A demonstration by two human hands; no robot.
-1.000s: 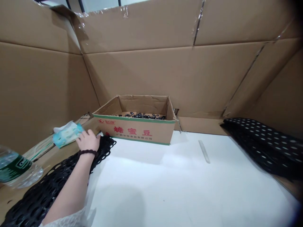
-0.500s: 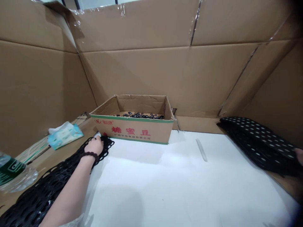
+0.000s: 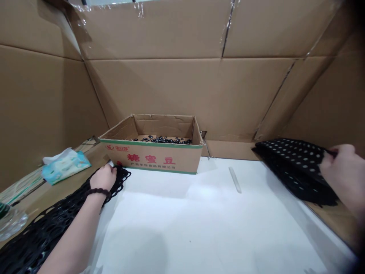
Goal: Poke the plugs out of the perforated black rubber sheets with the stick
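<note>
My left hand [image 3: 103, 177] is closed on the far end of a long black sheet full of round holes [image 3: 54, 217], which runs down the left side under my forearm. At the right, my right hand [image 3: 343, 177] pinches the edge of a stack of black sheets with rows of holes [image 3: 296, 156]. This stack lies at the table's right edge and its layers gape apart. An open cardboard box [image 3: 154, 156] with red lettering stands at the back, with many small black rings [image 3: 162, 140] inside.
A translucent strip [image 3: 235, 180] lies on the white table surface [image 3: 182, 217]. To the left are a blue tissue pack [image 3: 66, 166] and a clear plastic bottle [image 3: 13, 224], partly cut off. Tall cardboard walls [image 3: 159, 83] stand around the back and sides.
The view has turned slightly right. My right hand, barely visible before at the edge, now shows gripping the stack. My left hand stays on the black sheet.
</note>
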